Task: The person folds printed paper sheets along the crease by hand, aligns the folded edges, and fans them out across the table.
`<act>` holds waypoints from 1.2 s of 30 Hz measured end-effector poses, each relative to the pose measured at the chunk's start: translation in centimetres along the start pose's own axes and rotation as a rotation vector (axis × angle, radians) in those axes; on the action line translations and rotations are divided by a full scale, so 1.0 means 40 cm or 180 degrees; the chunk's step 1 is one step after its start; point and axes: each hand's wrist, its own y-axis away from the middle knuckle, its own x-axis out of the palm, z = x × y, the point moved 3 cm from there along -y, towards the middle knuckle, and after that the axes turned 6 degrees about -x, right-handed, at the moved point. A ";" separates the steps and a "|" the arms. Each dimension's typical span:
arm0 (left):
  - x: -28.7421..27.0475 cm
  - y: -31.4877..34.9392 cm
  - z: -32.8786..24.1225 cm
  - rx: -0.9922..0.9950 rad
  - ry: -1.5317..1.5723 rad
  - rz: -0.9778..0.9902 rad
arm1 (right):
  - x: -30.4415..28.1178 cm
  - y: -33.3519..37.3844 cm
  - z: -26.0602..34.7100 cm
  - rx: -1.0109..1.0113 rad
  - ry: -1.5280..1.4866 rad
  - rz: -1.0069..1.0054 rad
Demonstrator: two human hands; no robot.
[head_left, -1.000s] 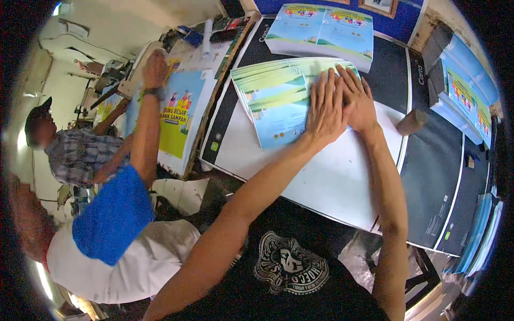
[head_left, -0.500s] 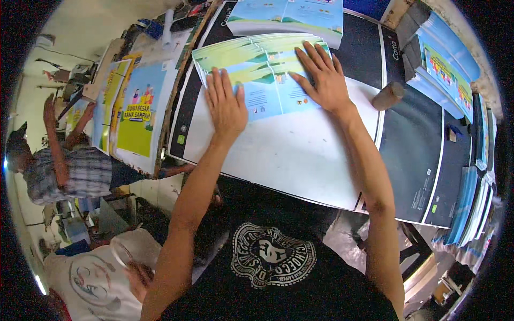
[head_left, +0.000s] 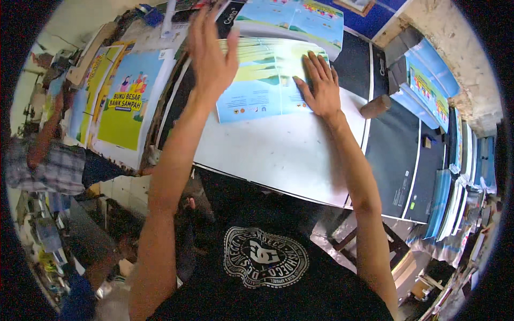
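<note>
The left hand (head_left: 214, 59), open and blurred, has lifted off the fanned printed sheets (head_left: 251, 96), gripping nothing visible, so only the right hand (head_left: 324, 88), flat with fingers slightly spread, seemingly steadies them on the white surface (head_left: 278, 147), between both hands.

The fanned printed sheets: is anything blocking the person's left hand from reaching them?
Nothing visible stands between the left hand and the fanned printed sheets; the right hand rests on their right side, apparently out of its way.
</note>
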 end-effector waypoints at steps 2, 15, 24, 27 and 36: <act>0.060 -0.115 -0.015 0.0003 0.0159 0.0487 | -0.009 -0.009 0.013 -0.0044 0.0071 -0.0119; 0.112 0.037 -0.139 -0.0195 0.0413 0.5171 | -0.107 0.200 0.041 0.0365 -0.0853 -0.0318; 0.123 0.117 -0.229 -0.0402 0.0905 0.4917 | -0.136 0.210 0.062 0.0445 -0.0690 -0.0403; 0.031 0.100 -0.266 -0.0701 0.0852 0.4443 | -0.168 0.255 0.094 0.1482 -0.1771 -0.0662; -0.141 -0.002 -0.498 -0.0692 0.2642 0.3363 | -0.451 0.165 0.245 0.1400 -0.3928 -0.1222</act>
